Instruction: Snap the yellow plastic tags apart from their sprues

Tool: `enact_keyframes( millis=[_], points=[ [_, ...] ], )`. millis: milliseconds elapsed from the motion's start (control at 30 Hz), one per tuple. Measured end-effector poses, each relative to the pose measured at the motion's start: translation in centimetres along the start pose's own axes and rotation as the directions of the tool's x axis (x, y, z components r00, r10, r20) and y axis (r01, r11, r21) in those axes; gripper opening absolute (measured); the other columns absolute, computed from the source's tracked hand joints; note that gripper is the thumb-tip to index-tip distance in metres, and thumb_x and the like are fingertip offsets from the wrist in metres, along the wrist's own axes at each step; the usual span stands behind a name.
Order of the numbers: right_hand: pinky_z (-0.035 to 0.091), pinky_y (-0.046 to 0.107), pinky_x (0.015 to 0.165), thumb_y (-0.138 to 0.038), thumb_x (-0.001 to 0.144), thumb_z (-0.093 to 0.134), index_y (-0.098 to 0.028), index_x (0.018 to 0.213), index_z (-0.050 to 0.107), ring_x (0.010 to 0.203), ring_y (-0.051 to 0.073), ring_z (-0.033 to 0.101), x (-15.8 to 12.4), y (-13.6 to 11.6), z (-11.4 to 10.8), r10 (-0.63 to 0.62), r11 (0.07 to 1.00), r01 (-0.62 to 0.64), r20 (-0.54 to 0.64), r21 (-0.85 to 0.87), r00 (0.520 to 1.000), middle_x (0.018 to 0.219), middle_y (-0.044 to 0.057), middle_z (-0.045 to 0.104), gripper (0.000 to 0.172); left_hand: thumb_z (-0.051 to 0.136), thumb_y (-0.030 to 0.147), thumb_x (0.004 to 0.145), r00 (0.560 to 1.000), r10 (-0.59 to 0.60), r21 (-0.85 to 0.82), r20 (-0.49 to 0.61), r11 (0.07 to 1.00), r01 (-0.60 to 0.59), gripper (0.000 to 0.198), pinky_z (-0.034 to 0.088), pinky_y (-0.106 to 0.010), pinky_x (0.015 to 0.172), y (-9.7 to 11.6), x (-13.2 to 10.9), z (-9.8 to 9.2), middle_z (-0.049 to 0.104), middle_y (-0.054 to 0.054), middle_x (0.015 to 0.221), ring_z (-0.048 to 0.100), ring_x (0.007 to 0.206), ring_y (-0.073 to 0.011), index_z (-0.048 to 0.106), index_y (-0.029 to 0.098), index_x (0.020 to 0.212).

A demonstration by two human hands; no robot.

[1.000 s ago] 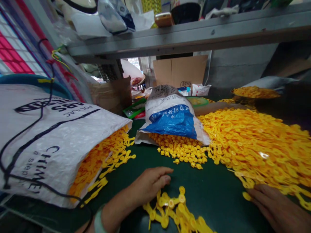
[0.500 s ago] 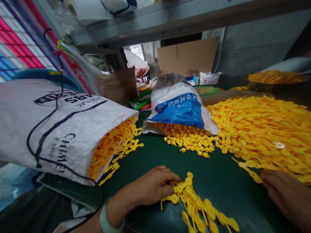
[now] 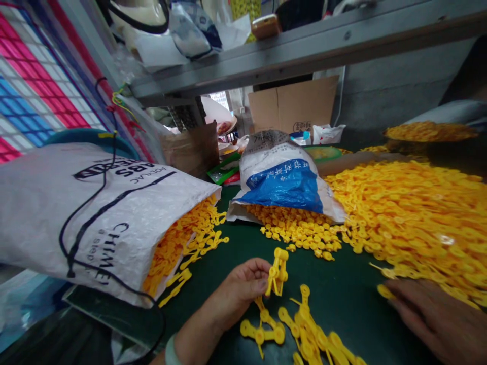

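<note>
My left hand (image 3: 247,284) is closed, thumb against fingers, on several linked yellow plastic pieces (image 3: 277,274), raised above the dark green tabletop (image 3: 243,248). Below it hang or lie more pieces with round ends and thin stems; whether they join the held ones I cannot tell. Just right of them lies a small cluster of similar yellow pieces (image 3: 310,329). At the right, my right hand (image 3: 441,314) has its fingertips closed on one yellow piece (image 3: 386,291), beside a large heap of yellow pieces (image 3: 418,213). Its thumb is mostly hidden.
A white sack (image 3: 114,213) lies on its side at the left, spilling yellow pieces, a black cord across it. In the middle, a white-and-blue bag (image 3: 285,182) spills small round yellow parts (image 3: 312,235). Overhead runs a grey metal beam (image 3: 266,56); cardboard (image 3: 292,104) stands behind.
My left hand has lifted some yellow pieces from the cluster, which has spread apart. My right hand has shifted slightly left and down, with a piece at its fingertips. The view has tilted up.
</note>
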State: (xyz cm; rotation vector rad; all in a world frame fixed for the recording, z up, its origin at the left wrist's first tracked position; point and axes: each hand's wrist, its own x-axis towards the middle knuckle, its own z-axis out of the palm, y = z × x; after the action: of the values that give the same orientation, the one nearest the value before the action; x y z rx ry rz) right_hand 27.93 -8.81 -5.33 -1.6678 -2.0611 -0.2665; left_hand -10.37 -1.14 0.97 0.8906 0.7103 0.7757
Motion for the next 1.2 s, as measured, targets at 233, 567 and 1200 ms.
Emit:
enact_keyframes(
  millis=[233, 567, 1200],
  points=[
    [0.055, 0.044, 0.068, -0.035, 0.081, 0.052, -0.024, 0.097, 0.072, 0.078, 0.031, 0.069, 2.1, -2.2, -0.2, -0.063, 0.997, 0.068, 0.166, -0.023, 0.984, 0.087, 0.01, 0.075, 0.027, 0.075, 0.025, 0.07, 1.0, 0.018, 0.059, -0.023, 0.998, -0.017, 0.026, 0.039, -0.019, 0.062, 0.3, -0.8, 0.4, 0.063, -0.002, 0.079, 0.054, 0.068, -0.0097, 0.063, 0.015, 0.091],
    [0.049, 0.03, 0.073, -0.047, 0.088, 0.052, -0.022, 0.103, 0.063, 0.083, 0.022, 0.066, 5.8, -6.5, -2.3, 0.242, 0.289, -0.672, 0.627, 0.682, 0.741, 0.084, 0.004, 0.071, 0.031, 0.053, 0.022, 0.083, 0.991, 0.128, 0.89, 0.03, 0.449, -0.085, 0.014, 0.041, -0.023, 0.072, 2.6, -0.2, 3.3, 0.061, -0.001, 0.088, 0.057, 0.083, -0.0152, 0.067, 0.021, 0.087],
    [0.04, 0.018, 0.047, -0.034, 0.086, 0.063, -0.016, 0.089, 0.061, 0.053, 0.01, 0.062, 7.2, -9.5, -0.3, 0.065, -0.45, -0.612, 0.708, 0.65, 0.703, 0.075, 0.003, 0.069, 0.019, 0.049, 0.037, 0.083, 0.999, 0.031, 0.83, -0.032, 0.557, 0.009, 0.021, 0.045, -0.025, 0.058, 0.3, 7.4, 4.9, 0.061, 0.0, 0.07, 0.06, 0.063, -0.0149, 0.054, 0.018, 0.089]
  ],
)
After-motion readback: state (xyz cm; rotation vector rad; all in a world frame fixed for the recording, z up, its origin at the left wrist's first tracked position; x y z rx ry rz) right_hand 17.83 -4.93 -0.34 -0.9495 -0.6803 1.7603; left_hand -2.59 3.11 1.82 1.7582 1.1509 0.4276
